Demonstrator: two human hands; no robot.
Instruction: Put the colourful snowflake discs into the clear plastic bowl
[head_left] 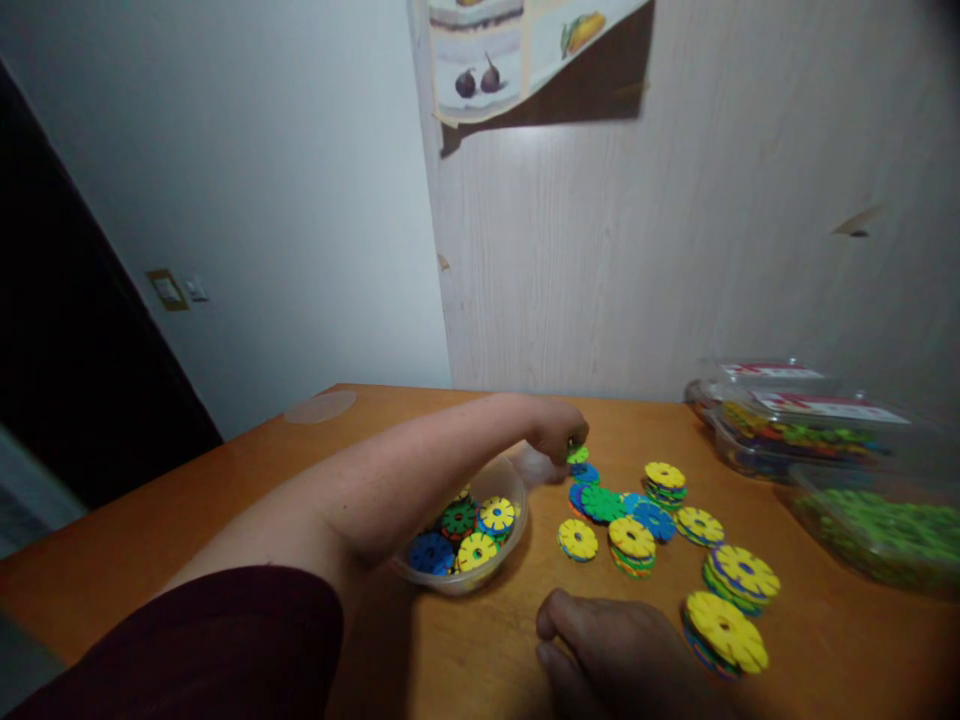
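My left arm reaches across a clear plastic bowl of notched plastic discs. At its far end my left hand is closed, its fingertips pinching a light green notched disc above a blue disc. My right hand is near the front edge of the view with fingers curled together; what it holds, if anything, is hidden. Between and beyond the hands are a green disc, a blue disc and a yellow-topped stack. Beside the right hand stands another yellow-topped stack.
Further disc stacks spread along the right. Clear containers with colourful pieces stand at the back right, and an open tub of green pieces is nearer. A round translucent lid lies at the back left. The wall rises behind the table.
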